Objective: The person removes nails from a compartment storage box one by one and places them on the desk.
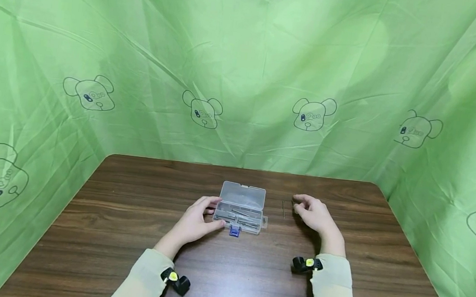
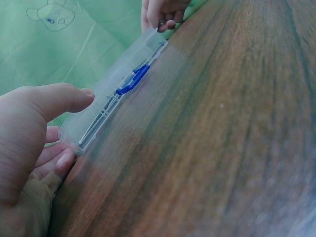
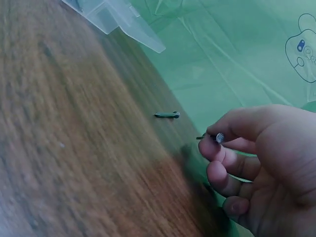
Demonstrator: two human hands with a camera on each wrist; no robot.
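Observation:
A clear plastic box (image 1: 240, 209) with a blue latch (image 1: 234, 231) lies open at the middle of the wooden table (image 1: 124, 233), several long nails inside it. My left hand (image 1: 197, 221) holds the box's left end, thumb on top and fingers beneath (image 2: 59, 163); the box (image 2: 118, 94) and blue latch (image 2: 132, 81) run away from the wrist camera. My right hand (image 1: 311, 212), to the right of the box, pinches a nail (image 3: 217, 137) between thumb and forefinger. Another nail (image 1: 284, 209) lies on the table between box and right hand, seen also as the loose nail (image 3: 167, 115).
Green cloth with bear prints (image 1: 246, 72) hangs behind and to both sides of the table. The box's lid (image 3: 123, 19) shows at the top of the right wrist view. Bare wood stretches in front of the hands.

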